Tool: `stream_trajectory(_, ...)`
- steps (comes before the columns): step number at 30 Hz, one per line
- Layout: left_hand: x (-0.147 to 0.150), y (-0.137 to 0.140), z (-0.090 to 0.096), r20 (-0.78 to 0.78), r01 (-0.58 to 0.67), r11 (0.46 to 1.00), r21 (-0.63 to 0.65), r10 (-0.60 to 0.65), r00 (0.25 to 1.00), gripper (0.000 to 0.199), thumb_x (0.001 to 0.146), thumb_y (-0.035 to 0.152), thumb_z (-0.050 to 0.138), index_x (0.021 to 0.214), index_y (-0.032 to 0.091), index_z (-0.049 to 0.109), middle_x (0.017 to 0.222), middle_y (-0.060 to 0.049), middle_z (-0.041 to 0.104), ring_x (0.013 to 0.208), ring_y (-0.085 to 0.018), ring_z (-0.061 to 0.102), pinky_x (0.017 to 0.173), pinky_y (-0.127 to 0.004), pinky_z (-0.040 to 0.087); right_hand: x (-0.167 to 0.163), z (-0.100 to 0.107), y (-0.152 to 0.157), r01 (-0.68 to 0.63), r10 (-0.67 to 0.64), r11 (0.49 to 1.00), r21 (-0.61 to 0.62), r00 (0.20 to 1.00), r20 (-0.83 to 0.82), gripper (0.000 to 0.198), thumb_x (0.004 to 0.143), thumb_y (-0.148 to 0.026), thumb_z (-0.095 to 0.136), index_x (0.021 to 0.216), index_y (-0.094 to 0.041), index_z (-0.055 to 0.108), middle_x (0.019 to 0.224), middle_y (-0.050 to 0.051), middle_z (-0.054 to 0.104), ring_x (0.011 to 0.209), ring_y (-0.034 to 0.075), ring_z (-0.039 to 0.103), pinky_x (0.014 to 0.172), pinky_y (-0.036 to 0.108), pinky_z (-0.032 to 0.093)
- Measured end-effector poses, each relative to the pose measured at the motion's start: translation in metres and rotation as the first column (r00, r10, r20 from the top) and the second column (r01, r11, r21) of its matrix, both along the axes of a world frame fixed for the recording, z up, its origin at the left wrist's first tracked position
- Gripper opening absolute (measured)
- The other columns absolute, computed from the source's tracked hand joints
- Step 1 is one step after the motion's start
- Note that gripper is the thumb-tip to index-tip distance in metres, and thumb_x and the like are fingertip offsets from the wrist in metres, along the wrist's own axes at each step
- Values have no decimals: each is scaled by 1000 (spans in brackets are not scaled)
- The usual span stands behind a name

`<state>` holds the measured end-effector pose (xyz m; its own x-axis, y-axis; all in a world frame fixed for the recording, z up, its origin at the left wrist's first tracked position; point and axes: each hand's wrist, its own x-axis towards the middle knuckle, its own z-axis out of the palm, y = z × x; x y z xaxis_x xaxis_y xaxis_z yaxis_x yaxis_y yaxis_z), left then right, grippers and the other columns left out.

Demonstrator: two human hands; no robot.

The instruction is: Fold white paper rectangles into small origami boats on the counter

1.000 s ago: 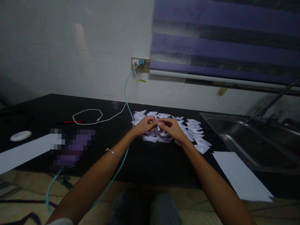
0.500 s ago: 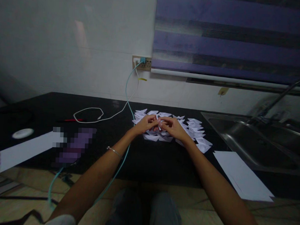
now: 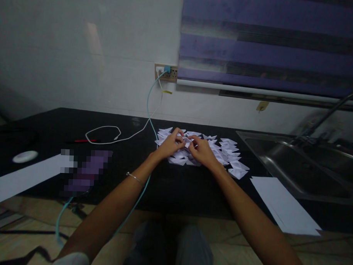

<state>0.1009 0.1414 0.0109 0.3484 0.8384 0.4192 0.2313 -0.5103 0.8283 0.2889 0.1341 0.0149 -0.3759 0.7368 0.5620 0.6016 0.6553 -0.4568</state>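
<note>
Between the fingertips of my two hands is a small white folded paper boat (image 3: pixel 187 142), its ends pinched from either side. My left hand (image 3: pixel 171 143) grips it from the left, thumb and fingers curled. From the right, my right hand (image 3: pixel 201 149) closes on its other end. Under and around the hands, several white paper boats (image 3: pixel 230 150) lie in close rows on the black counter (image 3: pixel 186 191). My hands hide part of these rows.
White paper sheets (image 3: pixel 284 206) lie at the right, beside the metal sink (image 3: pixel 279 163). To the left are a long paper strip (image 3: pixel 33 177), a tape roll (image 3: pixel 25 156), a red pen (image 3: pixel 82 140) and a blurred purple object (image 3: pixel 89 172). A teal cable (image 3: pixel 145 187) crosses the counter.
The held paper has turned from edge-on to showing its folded face. My fingers have spread a little farther apart around it. The view has shifted slightly.
</note>
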Motion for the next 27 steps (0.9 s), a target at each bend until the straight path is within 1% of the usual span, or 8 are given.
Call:
stream_trajectory(4,1,5,-4,-22,-56,995,86,58,998,27,80,16,57,105,21,49,76,4,63,64,-11,59,60,-21,44,-1,-3,4,50,-51,999,-17,996,-77,29,83,-18,55,110,-17,66,77,4,71,66,17,65,67,28,48)
stream_trajectory(7,1,7,-4,-56,-128,964,232,145,988,24,78,10,56,100,20,55,83,2,64,76,-13,63,71,-25,47,0,-3,9,-27,0,990,-141,982,-190,26,85,-22,54,106,-17,69,84,5,73,75,18,67,72,30,52)
stream_trajectory(12,0,4,-1,-119,-207,905,372,267,956,16,79,10,56,92,18,58,81,-1,65,77,-15,62,72,-27,47,-3,-2,8,-237,55,878,-415,913,-405,35,92,-46,51,97,-18,71,90,7,73,76,18,68,62,27,54)
stream_trajectory(16,-1,-1,3,-247,-71,893,444,198,948,10,85,13,52,91,17,60,84,-3,65,78,-17,61,72,-29,46,-11,0,1,-275,-39,794,-542,866,-498,43,79,-59,67,90,-18,73,84,7,72,71,16,66,59,25,53)
stream_trajectory(18,-1,-2,5,-257,-20,891,454,152,954,13,87,13,51,95,17,61,89,-4,67,83,-17,62,76,-30,47,-13,3,-2,-296,-103,745,-598,834,-542,43,73,-57,75,91,-18,72,85,7,72,74,16,67,62,25,54)
stream_trajectory(22,-2,-2,5,-206,-37,894,447,143,968,20,87,14,51,105,18,60,99,-6,66,90,-18,62,77,-31,48,-9,13,-7,-391,-202,650,-652,738,-644,51,64,-41,87,106,-19,69,97,8,74,85,17,69,73,29,57)
stream_trajectory(24,-3,1,3,-128,-56,915,400,117,985,27,85,17,57,112,19,56,104,-7,64,91,-18,61,71,-28,48,-6,18,-8,-407,-232,635,-657,710,-665,57,61,-34,89,112,-18,67,105,10,73,88,18,70,78,30,58)
stream_trajectory(27,-3,5,0,69,-4,968,251,-14,998,42,80,27,65,118,20,50,109,-8,60,89,-18,61,61,-23,47,-2,21,-8,-403,-209,665,-629,708,-675,62,59,-29,89,115,-19,66,115,11,71,87,17,70,76,30,57)
